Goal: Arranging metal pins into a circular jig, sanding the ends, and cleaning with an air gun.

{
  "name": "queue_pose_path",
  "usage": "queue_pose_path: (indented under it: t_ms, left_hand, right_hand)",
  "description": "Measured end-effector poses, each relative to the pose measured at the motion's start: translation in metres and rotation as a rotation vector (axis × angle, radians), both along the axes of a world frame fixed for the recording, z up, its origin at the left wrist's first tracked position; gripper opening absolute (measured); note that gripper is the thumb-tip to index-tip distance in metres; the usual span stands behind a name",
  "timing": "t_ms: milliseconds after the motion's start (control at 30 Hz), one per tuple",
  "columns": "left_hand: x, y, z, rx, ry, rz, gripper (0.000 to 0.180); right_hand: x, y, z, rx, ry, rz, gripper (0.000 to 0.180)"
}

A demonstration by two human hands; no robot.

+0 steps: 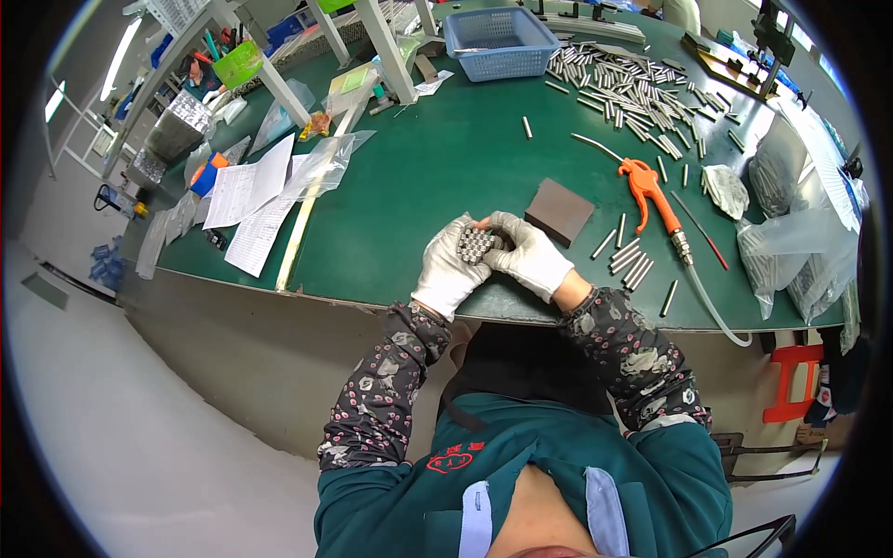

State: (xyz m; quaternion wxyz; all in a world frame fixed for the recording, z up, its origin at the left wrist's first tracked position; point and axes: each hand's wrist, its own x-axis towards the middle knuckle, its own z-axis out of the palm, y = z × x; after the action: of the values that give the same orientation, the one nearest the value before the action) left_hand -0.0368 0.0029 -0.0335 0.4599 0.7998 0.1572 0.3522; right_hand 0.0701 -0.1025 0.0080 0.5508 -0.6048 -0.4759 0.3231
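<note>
While two gloved hands cup perhaps twenty rods (476, 245).

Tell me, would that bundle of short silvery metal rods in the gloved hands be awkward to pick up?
Probably. The bundle of short silvery metal rods is loose, held together only by the left hand and right hand, so it would likely scatter if released. The rods look round and smooth, so they may roll on the green table. Being metal, the bundle is likely heavy for its size.

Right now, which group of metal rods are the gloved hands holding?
The tight bundle of rods, clasped upright between left hand and right hand. The big pile and the few by the orange air gun lie loose.
</note>
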Motion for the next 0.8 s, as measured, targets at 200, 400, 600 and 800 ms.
queue_pose_path:
  t_ms: [200, 400, 600, 800]
  left_hand:
    - [0.001, -0.003, 0.002, 0.048, -0.031, -0.008, 0.038]
    - [0.001, -0.006, 0.007, 0.077, -0.031, 0.005, 0.038]
    - [-0.001, -0.001, 0.000, -0.133, 0.032, -0.027, 0.040]
    - [0.000, -0.002, 0.001, -0.231, 0.008, -0.039, 0.038]
  right_hand:
    - [0.001, -0.001, -0.001, 0.007, 0.029, 0.020, 0.035]
    - [-0.003, -0.005, 0.000, 0.035, -0.072, -0.078, 0.032]
    - [-0.011, -0.010, 0.005, 0.184, -0.538, -0.225, 0.021]
    - [-0.009, -0.008, 0.006, 0.239, -0.852, -0.235, 0.018]
